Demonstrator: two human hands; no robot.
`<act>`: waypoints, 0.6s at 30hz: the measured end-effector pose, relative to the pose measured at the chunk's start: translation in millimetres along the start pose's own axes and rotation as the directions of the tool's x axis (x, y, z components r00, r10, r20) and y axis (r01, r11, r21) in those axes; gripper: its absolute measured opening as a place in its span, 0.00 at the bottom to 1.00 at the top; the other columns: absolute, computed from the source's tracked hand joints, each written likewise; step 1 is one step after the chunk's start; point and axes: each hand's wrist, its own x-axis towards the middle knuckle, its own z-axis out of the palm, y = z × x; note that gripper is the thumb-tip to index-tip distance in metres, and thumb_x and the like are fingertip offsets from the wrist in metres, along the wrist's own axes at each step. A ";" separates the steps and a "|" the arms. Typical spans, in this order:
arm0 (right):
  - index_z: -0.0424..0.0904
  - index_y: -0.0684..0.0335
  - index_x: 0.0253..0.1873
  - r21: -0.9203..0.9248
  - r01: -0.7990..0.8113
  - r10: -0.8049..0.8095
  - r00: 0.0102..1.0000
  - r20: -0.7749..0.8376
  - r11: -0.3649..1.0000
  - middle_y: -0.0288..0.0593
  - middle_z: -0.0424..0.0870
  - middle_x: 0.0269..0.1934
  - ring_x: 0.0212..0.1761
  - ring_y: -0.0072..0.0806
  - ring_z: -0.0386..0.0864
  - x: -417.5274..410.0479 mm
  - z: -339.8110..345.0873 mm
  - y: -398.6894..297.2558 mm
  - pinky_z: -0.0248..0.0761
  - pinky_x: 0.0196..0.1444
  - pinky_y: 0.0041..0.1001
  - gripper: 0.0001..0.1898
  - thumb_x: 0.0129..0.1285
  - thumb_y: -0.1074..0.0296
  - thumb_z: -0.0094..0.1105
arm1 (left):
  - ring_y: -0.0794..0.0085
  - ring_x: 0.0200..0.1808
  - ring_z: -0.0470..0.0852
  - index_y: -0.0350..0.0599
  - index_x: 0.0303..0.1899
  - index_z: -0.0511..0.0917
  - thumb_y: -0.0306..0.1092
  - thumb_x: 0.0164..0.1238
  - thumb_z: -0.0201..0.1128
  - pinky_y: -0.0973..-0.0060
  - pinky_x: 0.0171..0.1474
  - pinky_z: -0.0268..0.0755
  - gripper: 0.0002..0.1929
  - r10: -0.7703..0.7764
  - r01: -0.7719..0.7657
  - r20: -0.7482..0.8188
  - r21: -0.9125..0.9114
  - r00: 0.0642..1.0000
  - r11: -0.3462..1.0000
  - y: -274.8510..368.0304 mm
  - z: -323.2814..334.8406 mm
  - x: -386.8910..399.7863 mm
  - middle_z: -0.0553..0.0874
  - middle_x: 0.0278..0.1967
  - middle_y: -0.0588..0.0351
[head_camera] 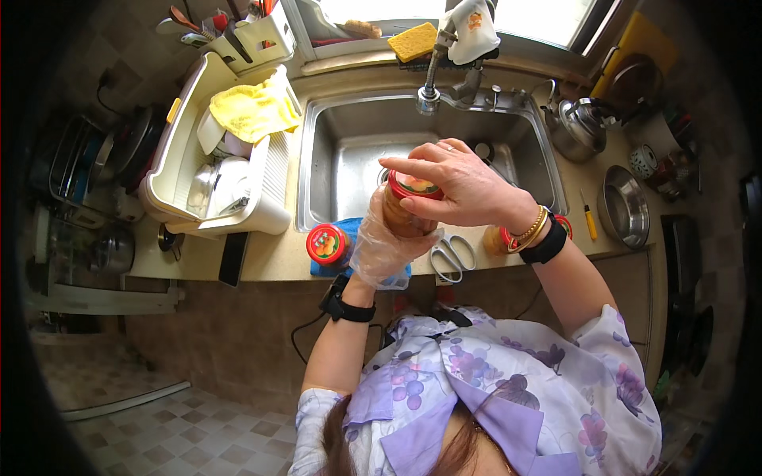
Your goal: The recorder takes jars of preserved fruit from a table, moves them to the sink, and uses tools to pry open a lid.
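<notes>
My left hand [384,253], in a clear plastic glove, holds a glass jar [397,213] of yellowish contents above the sink's front edge. Over its red lid [414,183] lies my bare right hand [473,183], thumb at the near rim and fingers across the far side. Left of the glove, another red-lidded jar [326,244] stands beside a folded blue cloth [350,227], which is partly hidden under my hand. Grey-handled scissors [455,257] rest at the counter's front edge. Behind my right wrist, more red-lidded glass [495,239] shows; whether it is one jar or two is hidden.
A steel sink [345,143] lies beyond my hands, with a hose faucet [428,98] over it. Left stands a cream dish rack [277,172] with bowls and a yellow cloth [253,110]. Right are a kettle [577,131], a steel bowl [624,205] and a yellow-handled tool [589,223].
</notes>
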 end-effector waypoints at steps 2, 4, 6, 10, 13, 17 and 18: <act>0.72 0.51 0.67 0.059 0.008 -0.004 0.998 -0.069 0.998 0.49 0.78 0.49 0.50 0.39 0.77 -0.8 -4.1 4.7 0.65 0.58 0.36 0.25 0.66 0.56 0.56 | 0.70 0.53 0.79 0.42 0.61 0.62 0.29 0.46 0.78 0.72 0.57 0.74 0.40 0.011 -0.009 -0.015 0.132 1.000 0.991 -8.9 -6.5 1.3 0.78 0.52 0.54; 0.72 0.54 0.66 0.280 -0.004 0.073 0.969 -0.236 0.960 0.52 0.80 0.48 0.51 0.40 0.79 0.7 -4.7 19.1 0.66 0.59 0.37 0.27 0.64 0.52 0.61 | 0.69 0.52 0.80 0.41 0.61 0.63 0.32 0.45 0.79 0.72 0.56 0.74 0.41 0.024 -0.018 -0.020 0.259 1.000 0.966 -15.1 -6.6 3.8 0.79 0.51 0.53; 0.71 0.59 0.66 0.373 -0.084 0.222 0.912 -0.345 0.924 0.53 0.80 0.48 0.48 0.38 0.80 0.2 -14.1 23.6 0.72 0.53 0.33 0.28 0.64 0.56 0.64 | 0.71 0.54 0.78 0.42 0.62 0.64 0.21 0.50 0.74 0.71 0.58 0.75 0.37 0.169 -0.139 -0.024 0.465 0.985 0.874 -16.5 -6.1 4.3 0.77 0.54 0.54; 0.72 0.65 0.64 0.477 -0.114 0.352 0.822 -0.447 0.872 0.46 0.80 0.49 0.49 0.26 0.78 -27.2 -45.6 25.8 0.74 0.50 0.25 0.25 0.66 0.60 0.64 | 0.71 0.53 0.79 0.41 0.60 0.66 0.27 0.47 0.78 0.71 0.58 0.75 0.37 0.127 -0.049 -0.110 0.535 0.986 0.843 -22.5 -3.5 14.4 0.79 0.52 0.54; 0.72 0.66 0.64 0.524 -0.260 0.515 0.741 -0.431 0.811 0.41 0.80 0.50 0.49 0.22 0.77 -62.3 -75.7 26.3 0.72 0.52 0.22 0.25 0.66 0.62 0.64 | 0.69 0.52 0.79 0.40 0.59 0.65 0.31 0.41 0.80 0.71 0.59 0.74 0.41 0.125 -0.040 -0.187 0.404 0.974 0.914 -46.7 -15.9 22.8 0.79 0.51 0.52; 0.72 0.68 0.63 0.579 -0.291 0.613 0.612 -0.499 0.762 0.37 0.81 0.48 0.48 0.18 0.76 -126.4 -88.2 67.7 0.71 0.52 0.20 0.24 0.66 0.63 0.64 | 0.68 0.51 0.81 0.38 0.58 0.65 0.31 0.40 0.81 0.71 0.55 0.76 0.41 0.112 0.020 -0.269 0.443 0.957 0.896 -66.8 -23.5 38.1 0.80 0.50 0.51; 0.72 0.69 0.62 0.612 -0.332 0.675 0.550 -0.492 0.717 0.36 0.81 0.47 0.47 0.17 0.76 -142.2 -88.7 79.3 0.70 0.51 0.19 0.24 0.66 0.64 0.64 | 0.68 0.51 0.81 0.38 0.58 0.65 0.31 0.40 0.81 0.71 0.55 0.76 0.41 0.108 0.021 -0.264 0.441 0.958 0.897 -66.9 -24.3 41.5 0.80 0.50 0.51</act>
